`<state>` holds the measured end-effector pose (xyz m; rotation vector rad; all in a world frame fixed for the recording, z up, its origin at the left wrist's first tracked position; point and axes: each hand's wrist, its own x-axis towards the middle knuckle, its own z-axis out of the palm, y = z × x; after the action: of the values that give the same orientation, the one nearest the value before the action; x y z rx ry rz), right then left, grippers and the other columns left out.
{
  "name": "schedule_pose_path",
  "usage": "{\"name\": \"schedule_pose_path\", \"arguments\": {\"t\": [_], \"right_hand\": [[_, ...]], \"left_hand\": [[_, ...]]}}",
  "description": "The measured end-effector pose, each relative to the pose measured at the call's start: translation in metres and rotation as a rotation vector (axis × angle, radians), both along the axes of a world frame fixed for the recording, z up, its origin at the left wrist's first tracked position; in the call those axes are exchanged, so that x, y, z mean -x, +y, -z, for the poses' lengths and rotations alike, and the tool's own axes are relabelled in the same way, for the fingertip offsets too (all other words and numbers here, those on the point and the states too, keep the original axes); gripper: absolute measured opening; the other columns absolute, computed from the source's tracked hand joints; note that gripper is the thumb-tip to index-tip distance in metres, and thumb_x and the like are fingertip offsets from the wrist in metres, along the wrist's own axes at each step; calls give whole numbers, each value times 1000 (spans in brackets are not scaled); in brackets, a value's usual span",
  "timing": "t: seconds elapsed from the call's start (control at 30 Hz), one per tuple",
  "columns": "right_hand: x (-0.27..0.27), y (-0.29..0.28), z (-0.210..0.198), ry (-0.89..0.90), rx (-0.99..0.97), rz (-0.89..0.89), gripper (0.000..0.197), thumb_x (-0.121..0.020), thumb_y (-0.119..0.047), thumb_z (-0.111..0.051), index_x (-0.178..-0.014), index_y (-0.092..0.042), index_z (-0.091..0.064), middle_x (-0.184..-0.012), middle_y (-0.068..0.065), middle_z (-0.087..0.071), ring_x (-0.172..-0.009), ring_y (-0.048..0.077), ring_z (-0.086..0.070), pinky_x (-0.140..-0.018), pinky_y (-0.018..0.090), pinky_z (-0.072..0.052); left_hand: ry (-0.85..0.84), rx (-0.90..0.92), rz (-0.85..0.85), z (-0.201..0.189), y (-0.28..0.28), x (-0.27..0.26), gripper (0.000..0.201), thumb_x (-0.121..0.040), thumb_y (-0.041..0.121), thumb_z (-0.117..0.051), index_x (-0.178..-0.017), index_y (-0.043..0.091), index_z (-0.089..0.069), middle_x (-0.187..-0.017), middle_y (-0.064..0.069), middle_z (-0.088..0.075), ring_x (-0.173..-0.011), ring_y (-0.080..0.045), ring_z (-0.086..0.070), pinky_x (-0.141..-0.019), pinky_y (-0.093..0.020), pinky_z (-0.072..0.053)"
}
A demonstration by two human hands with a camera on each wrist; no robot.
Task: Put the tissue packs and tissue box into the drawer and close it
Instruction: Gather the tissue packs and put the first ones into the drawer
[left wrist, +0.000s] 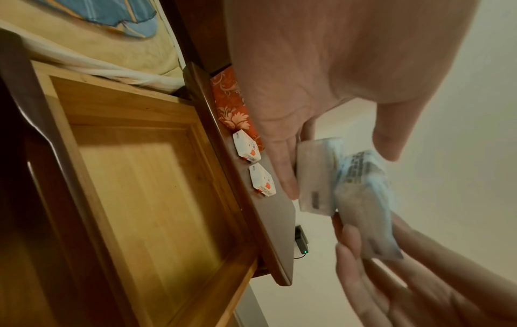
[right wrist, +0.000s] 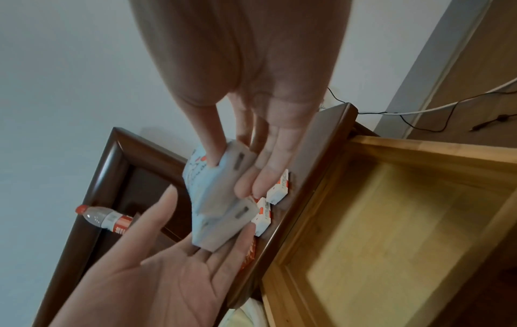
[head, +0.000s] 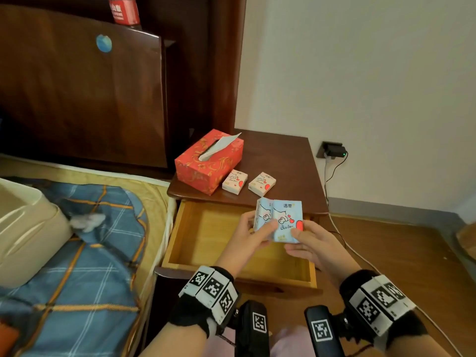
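1. Holding two blue tissue packs (head: 279, 220) together over the open drawer (head: 203, 235), the left hand (head: 253, 234) and right hand (head: 313, 239) each pinch one side.
2. Two orange-white packs (head: 235, 181) and the red tissue box (head: 208, 161) lie on the nightstand (head: 288, 161), not yet stowed.
3. Step in hand: loading the first packs.
4. Next move, judged: lower the pair onto the bare drawer floor, then release.

Nightstand (head: 288, 161) with tissue box (head: 208, 162), two packs (head: 248, 182)
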<state>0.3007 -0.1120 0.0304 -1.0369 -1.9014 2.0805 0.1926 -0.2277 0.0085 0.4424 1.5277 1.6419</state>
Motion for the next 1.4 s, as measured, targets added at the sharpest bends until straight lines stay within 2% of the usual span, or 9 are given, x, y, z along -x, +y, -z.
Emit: {"name": "schedule_pose_path", "arguments": {"t": [0.1,0.23,0.47,0.57,0.67,0.8,1.03,1.23,1.4], "right_hand": [[5,1,10,-51,-65,4,17,-92,-25,-52,-108,-22,-57,-99,-1,-66,-83,14,-64,-70,18,-57],[11,15,28,-109,37,46,16,-94,-32,-46,-89,-27,-60,-95,-2,-65,-94,18,-62,-94,35,-50],[18,46,59,-68,286,101,31,-97,-36,-36,-121,-23,-48,-118,4,-60,-118,20,-54,-108,39,-39],[22,57,76,-86,268,83,42,-97,-33,-37,-135,-16,-42,-130,8,-56,-121,22,-53,-104,35,-42],[23,70,92,-172,226,89,43,-96,-26,-41,-136,-10,-43,-131,13,-58,-106,20,-59,-90,27,-49],[29,79,109,-276,181,77,48,-96,-20,-45,-141,-6,-36,-137,16,-52,-96,19,-58,-57,12,-54],[35,92,135,-348,206,82,55,-93,-22,-51,-144,-14,-32,-139,12,-51,-113,23,-55,-99,38,-45],[32,107,143,-406,153,95,47,-93,-21,-51,-137,-10,-41,-129,15,-56,-105,25,-58,-90,32,-48],[13,134,153,-584,-231,13,12,-93,-18,-46,-103,-12,-49,-102,4,-55,-69,6,-49,-65,19,-41]], "left_hand": [[61,69,45,13,9,0,60,-79,31,-72,-128,22,-39,-131,-1,-53,-120,-17,-55,-102,-35,-49],[32,133,64,30,31,-1,55,-79,29,-70,-123,22,-37,-134,-6,-52,-121,-19,-55,-104,-38,-47],[202,295,286,53,64,-1,49,-93,46,-43,-137,25,-33,-133,9,-53,-116,-7,-52,-89,-21,-39],[274,356,404,66,74,6,57,-94,49,-37,-146,28,-23,-142,10,-45,-123,-5,-45,-97,-24,-34],[387,399,418,82,83,17,89,-84,48,-58,-151,27,-2,-155,7,-27,-140,-11,-32,-109,-33,-34],[830,544,621,92,97,25,116,-69,52,-74,-150,23,4,-157,7,-10,-142,-15,-26,-103,-37,-40],[1090,646,788,124,132,34,77,-75,31,-67,-138,16,-25,-136,-1,-36,-125,-22,-40,-81,-34,-46],[1076,700,854,147,155,42,81,-72,31,-73,-136,13,-26,-135,-5,-37,-123,-25,-40,-82,-35,-45],[1131,814,989,172,168,51,85,-72,31,-75,-137,12,-24,-138,-6,-34,-125,-26,-38,-77,-35,-44]]}}
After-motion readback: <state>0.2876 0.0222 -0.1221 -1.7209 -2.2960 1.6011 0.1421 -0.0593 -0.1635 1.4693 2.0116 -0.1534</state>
